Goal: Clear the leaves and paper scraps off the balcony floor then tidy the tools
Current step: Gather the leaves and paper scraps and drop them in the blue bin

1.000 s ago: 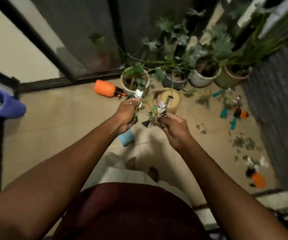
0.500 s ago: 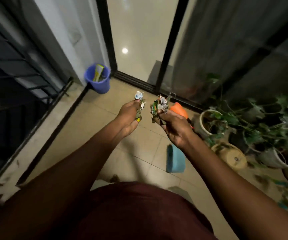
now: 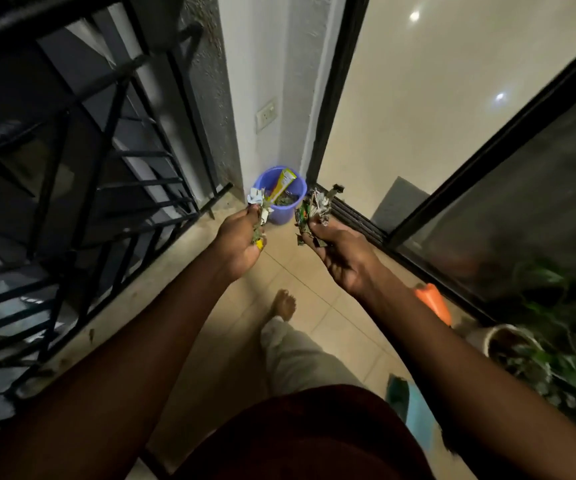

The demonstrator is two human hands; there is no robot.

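Just short of the bucket (image 3: 282, 216), both hands full of balcony litter

Left hand (image 3: 241, 242) clutches one bunch (image 3: 258, 206) of leaves and paper, right hand (image 3: 342, 258) a second bunch (image 3: 314, 210), both near the bucket, seemingly not over it yet. One bucket, one yellow packet (image 3: 281, 187) inside. Bits stick out loose, so letting go early probably drops some beside it.

A single wide-angle view, worn on the person's head, faces forward and steeply down the balcony floor (image 3: 321, 306) toward its far corner, where a blue bucket (image 3: 281, 216) stands. Both forearms enter from the bottom edge. The left hand (image 3: 241, 240) and right hand (image 3: 342, 258), gripping scraps (image 3: 310, 209), sit close at mid-frame. The railing (image 3: 141, 184) lines the floor's left edge and the door frame (image 3: 487, 150) its right.
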